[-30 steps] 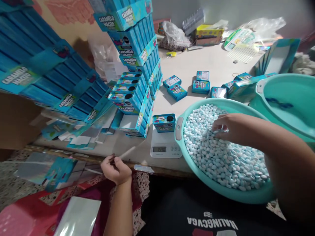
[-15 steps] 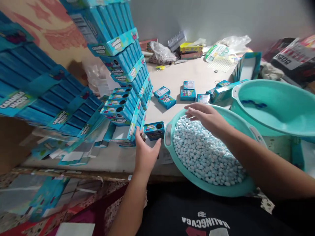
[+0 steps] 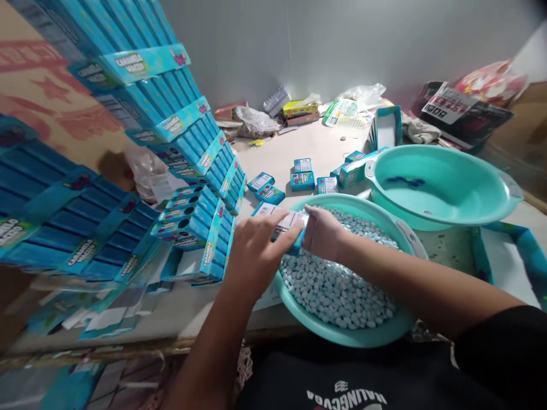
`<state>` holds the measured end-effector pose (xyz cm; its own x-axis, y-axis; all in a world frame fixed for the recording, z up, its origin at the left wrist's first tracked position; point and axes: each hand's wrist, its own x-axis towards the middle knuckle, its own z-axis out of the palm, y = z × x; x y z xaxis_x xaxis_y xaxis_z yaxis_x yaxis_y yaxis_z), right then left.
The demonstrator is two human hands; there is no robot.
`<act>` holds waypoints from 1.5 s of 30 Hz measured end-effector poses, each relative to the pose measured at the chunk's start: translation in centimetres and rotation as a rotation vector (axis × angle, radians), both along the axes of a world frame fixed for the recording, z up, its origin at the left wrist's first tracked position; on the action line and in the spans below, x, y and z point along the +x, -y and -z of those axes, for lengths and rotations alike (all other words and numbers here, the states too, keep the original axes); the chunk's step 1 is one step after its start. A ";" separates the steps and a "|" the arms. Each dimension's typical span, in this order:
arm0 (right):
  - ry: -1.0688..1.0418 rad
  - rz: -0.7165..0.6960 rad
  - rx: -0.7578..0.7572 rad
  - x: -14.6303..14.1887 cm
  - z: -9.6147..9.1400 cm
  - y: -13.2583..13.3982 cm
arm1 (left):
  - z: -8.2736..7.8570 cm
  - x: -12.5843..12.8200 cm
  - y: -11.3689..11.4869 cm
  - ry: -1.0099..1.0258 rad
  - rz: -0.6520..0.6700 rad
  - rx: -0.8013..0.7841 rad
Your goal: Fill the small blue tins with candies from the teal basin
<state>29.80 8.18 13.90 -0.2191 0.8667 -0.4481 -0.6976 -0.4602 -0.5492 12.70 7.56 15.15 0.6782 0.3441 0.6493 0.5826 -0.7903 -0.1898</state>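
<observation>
A small blue candy box (image 3: 294, 218) is tilted over the near-left rim of a turquoise basin (image 3: 307, 326), its pale printed side up. My left hand (image 3: 252, 242) is closed round it from the left, thumb and index finger across the printed side. At the box's right end my right hand (image 3: 327, 234) is closed, fingertips pressed against that end and partly hidden. Whether candies are between those fingers cannot be made out. Small pale blue and white candies (image 3: 342, 296) fill much of the basin beneath both hands.
Tall stacks of filled blue display trays (image 3: 175, 128) rise at the left, with a part-filled tray (image 3: 209, 250) beside my left hand. Loose candy boxes (image 3: 270, 194) lie beyond the basin. A second turquoise basin (image 3: 444, 176) and an open blue tray (image 3: 508, 262) are at the right.
My left hand has taken hold of the box that stood by the basin and brought it up to the rim. My right hand has come down and left to the box's end. The view has shifted.
</observation>
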 end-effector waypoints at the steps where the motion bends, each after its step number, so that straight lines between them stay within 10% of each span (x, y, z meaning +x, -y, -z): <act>1: -0.030 0.005 -0.007 0.0 -0.2 0.1 | -0.2 0.4 -0.1 -0.060 0.006 0.034; 10: 0.026 0.126 -0.104 0.8 -0.1 -0.4 | -0.7 0.9 -0.9 -0.128 -0.008 0.060; 18: 1.166 0.231 0.633 1.9 0.6 0.3 | 1.7 -1.0 -0.2 0.420 -0.143 -0.479; 25: 1.140 0.204 0.643 2.6 0.0 0.2 | 6.6 -4.5 0.0 1.107 -0.363 -0.804; 36: 1.328 -0.090 0.634 2.2 0.5 0.5 | 10.4 -6.6 -1.4 0.952 -0.303 -1.132; 39: 1.636 -0.331 0.719 2.7 1.0 0.8 | 10.3 -6.3 -0.7 0.865 -0.307 -1.035; 45: 1.853 -0.662 0.813 3.8 0.7 0.9 | 9.0 -8.8 2.2 0.548 -0.167 -0.224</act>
